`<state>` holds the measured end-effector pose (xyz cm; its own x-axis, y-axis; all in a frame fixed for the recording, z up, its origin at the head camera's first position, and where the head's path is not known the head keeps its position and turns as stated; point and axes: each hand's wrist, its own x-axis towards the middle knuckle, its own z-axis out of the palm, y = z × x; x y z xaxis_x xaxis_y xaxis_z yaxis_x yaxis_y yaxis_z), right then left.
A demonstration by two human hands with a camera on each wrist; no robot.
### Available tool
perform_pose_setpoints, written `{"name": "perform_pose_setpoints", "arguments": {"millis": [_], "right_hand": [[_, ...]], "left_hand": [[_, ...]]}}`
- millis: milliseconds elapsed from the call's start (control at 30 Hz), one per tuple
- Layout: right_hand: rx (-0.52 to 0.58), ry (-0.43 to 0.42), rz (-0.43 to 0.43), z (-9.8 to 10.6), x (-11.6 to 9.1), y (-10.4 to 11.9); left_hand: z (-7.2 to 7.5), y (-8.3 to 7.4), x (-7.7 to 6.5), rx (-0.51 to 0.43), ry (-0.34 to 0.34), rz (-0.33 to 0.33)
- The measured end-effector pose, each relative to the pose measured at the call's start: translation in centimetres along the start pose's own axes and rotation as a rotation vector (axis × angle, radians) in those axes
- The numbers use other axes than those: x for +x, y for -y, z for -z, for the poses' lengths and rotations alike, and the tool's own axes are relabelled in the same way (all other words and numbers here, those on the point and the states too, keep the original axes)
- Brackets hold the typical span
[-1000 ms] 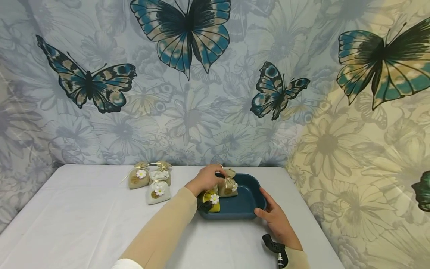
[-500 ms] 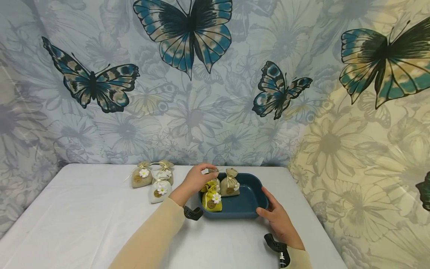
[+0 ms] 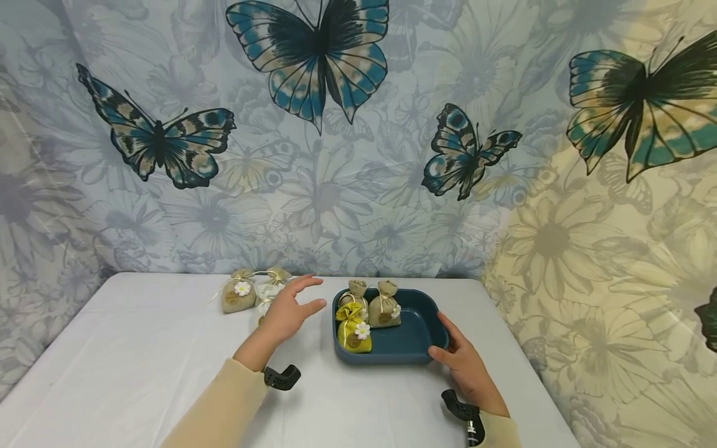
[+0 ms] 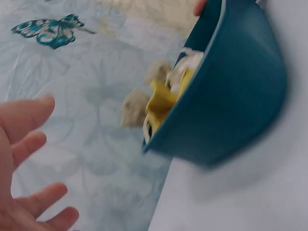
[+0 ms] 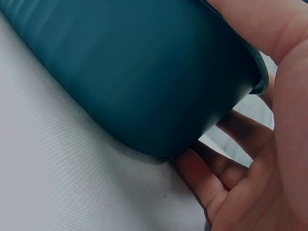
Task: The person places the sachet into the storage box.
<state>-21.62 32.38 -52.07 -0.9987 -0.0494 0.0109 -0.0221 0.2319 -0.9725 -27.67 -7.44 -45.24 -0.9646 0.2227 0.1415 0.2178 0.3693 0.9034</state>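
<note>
A dark blue plastic bin [image 3: 411, 330] with rounded corners stands on the white table. My right hand [image 3: 470, 367] grips its right end, the thumb over the near rim and the fingers round the far side; the right wrist view shows the fingertips [image 5: 190, 166] low against the wall. Inside, at the left, sit a yellow drawstring pouch [image 3: 351, 341] with a white flower and two beige drawstring pouches [image 3: 384, 314] behind it. My left hand [image 3: 280, 320] hovers left of the bin, fingers spread, holding nothing. It partly hides a white pouch [image 3: 267, 294].
Beside the white pouch at the back left lie a beige pouch [image 3: 238, 300] with a white flower and another beige pouch [image 3: 278, 274], mostly covered. A butterfly-print cloth [image 3: 325, 199] hangs directly behind the table's far edge.
My left hand has let go of a beige pouch in the bin and moved left, out over the table towards the loose pouches. My right hand stays on the bin.
</note>
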Motion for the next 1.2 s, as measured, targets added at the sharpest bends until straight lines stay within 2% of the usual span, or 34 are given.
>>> {"name": "perform_pose_setpoints", "arguments": {"millis": [133, 333, 567, 833, 967, 1200], "right_hand": [[-0.015, 0.001, -0.009, -0.1, 0.0, -0.1], [-0.002, 0.003, -0.002, -0.1, 0.0, 0.0], [-0.029, -0.01, -0.013, -0.1, 0.0, 0.1], [-0.024, 0.001, -0.014, -0.2, 0.0, 0.0], [-0.004, 0.008, -0.01, -0.3, 0.1, -0.1], [-0.044, -0.012, -0.021, -0.2, -0.1, 0.0]], "left_hand": [[2.0, 0.8, -1.2, 0.013, 0.002, -0.005], [4.7, 1.8, -2.6, 0.003, -0.023, -0.054], [6.9, 3.4, -4.0, -0.116, -0.057, 0.004], [7.6, 5.3, -4.5, -0.098, -0.087, 0.018], [7.6, 6.0, -4.6, -0.096, -0.095, 0.016], [7.0, 6.6, -4.4, -0.129, -0.087, 0.032]]}}
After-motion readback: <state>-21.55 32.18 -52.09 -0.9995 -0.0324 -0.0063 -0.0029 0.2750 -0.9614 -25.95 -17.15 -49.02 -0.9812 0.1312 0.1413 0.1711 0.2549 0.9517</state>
